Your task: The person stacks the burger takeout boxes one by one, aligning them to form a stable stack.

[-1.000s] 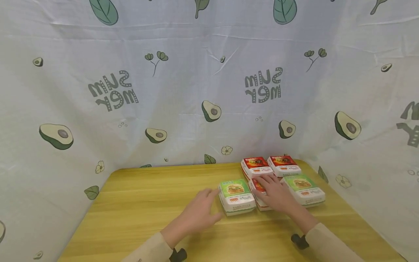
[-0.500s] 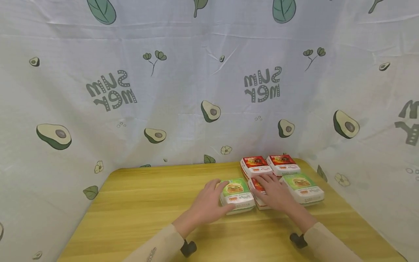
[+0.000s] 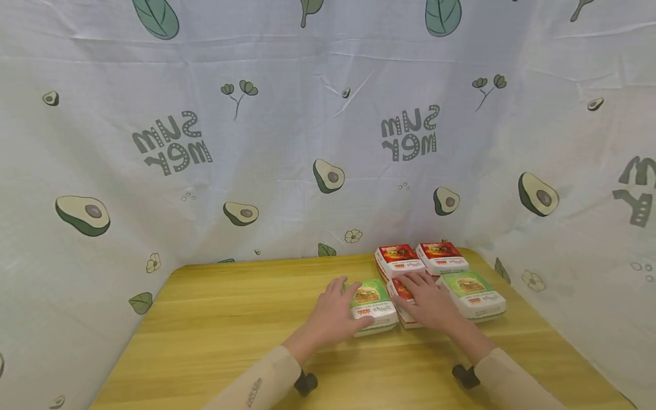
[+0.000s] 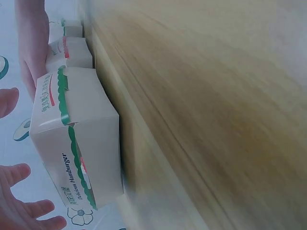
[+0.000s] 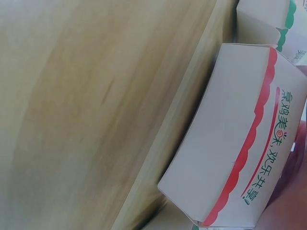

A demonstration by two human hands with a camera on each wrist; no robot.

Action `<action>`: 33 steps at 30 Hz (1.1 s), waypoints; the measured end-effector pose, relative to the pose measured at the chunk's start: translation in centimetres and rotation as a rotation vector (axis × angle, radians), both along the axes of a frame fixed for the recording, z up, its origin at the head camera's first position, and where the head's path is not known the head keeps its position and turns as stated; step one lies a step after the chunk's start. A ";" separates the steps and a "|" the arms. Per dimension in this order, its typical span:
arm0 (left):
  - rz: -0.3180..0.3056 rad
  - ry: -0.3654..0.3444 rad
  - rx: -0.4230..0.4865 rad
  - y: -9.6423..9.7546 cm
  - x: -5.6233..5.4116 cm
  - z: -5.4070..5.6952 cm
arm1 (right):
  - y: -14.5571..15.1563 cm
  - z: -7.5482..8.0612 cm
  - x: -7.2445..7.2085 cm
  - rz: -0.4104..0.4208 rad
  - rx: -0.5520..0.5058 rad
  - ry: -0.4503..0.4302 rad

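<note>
In the head view my left hand (image 3: 330,316) is at the left side of a green-and-white hamburger box (image 3: 376,310), fingers spread and lightly bent. The left wrist view shows thumb and fingertips around the upper part of that box (image 4: 96,158), which sits on the wooden table. My right hand (image 3: 429,303) rests over the top of a red-and-white hamburger box (image 3: 403,289), hiding much of its lid. The right wrist view shows this red-trimmed box (image 5: 230,139) from the side, with part of the hand at the right edge.
Two more red-topped boxes, one at the back left (image 3: 398,259) and one at the back right (image 3: 442,257), stand behind. Another green box (image 3: 474,293) lies right of my right hand. The wooden table (image 3: 230,319) stretches left; a printed curtain (image 3: 287,131) hangs behind it.
My left hand has moved right, from beside the green box to partly over its left edge. My right hand has stayed on the red box.
</note>
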State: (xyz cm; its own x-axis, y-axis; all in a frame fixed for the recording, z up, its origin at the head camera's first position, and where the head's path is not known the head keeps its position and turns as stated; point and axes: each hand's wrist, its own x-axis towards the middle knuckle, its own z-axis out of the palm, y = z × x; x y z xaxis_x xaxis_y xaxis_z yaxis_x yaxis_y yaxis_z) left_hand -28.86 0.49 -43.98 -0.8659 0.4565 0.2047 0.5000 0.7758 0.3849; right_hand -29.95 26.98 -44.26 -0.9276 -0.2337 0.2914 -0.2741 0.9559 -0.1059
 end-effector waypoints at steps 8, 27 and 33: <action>0.005 -0.039 0.042 0.5 -0.2 0.3 | 0.1 -0.4 -0.4 0.003 0.007 -0.003; -0.013 -0.045 0.072 1.2 -1.0 -1.7 | 0.0 -0.4 -0.2 -0.006 0.014 0.001; -0.007 -0.031 0.062 1.3 -1.2 -2.2 | 0.3 -0.6 -0.1 -0.009 0.021 -0.006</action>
State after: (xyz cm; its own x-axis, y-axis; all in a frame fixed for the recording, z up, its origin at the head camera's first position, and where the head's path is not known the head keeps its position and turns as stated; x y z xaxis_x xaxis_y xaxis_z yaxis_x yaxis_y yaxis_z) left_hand -30.04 1.80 -46.13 -0.8692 0.4497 0.2055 0.4921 0.7467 0.4475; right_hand -30.09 27.25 -44.89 -0.9314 -0.2311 0.2811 -0.2646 0.9604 -0.0870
